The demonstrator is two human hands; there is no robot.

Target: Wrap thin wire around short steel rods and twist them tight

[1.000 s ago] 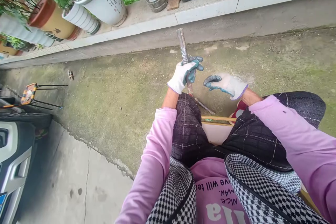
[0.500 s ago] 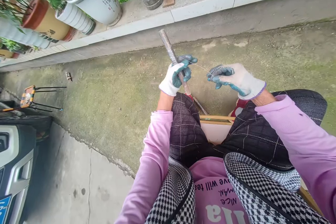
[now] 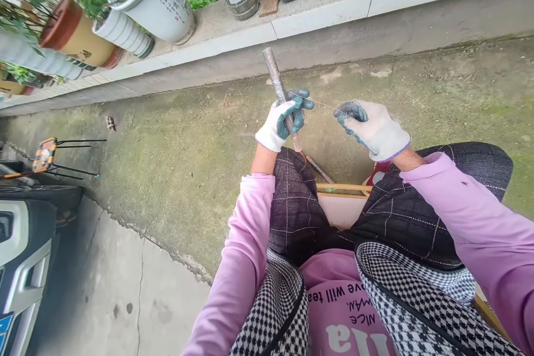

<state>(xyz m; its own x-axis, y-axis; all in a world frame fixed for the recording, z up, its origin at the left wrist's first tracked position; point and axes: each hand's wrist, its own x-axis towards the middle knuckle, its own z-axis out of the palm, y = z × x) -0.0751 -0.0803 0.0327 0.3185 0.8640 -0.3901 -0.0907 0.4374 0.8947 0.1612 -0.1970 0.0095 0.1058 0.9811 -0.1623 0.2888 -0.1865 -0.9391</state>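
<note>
A greyish metal rod [image 3: 273,69] with thin wire coiled round its upper part stands tilted in my left hand [image 3: 283,119]. That hand wears a white glove with a teal coated palm; its thumb and lower fingers wrap the rod, while the upper fingers stretch out to the right. From the coil a thin strand of wire [image 3: 322,103] runs to my right hand [image 3: 371,125], gloved alike, which pinches the strand's end between thumb and curled fingers. Below the rod's lower end, another slim rod [image 3: 319,168] slants down between my knees.
Potted plants, among them a white pot [image 3: 167,5], line a tiled ledge [image 3: 321,22] ahead. A small chair [image 3: 44,154] and a vehicle front [image 3: 25,256] are at left. A light board with a wooden edge [image 3: 342,188] lies between my legs.
My right hand has turned over, showing more of its back, and the wire strand runs straighter. The rod in my left hand has shifted slightly right and stands a little steeper.
</note>
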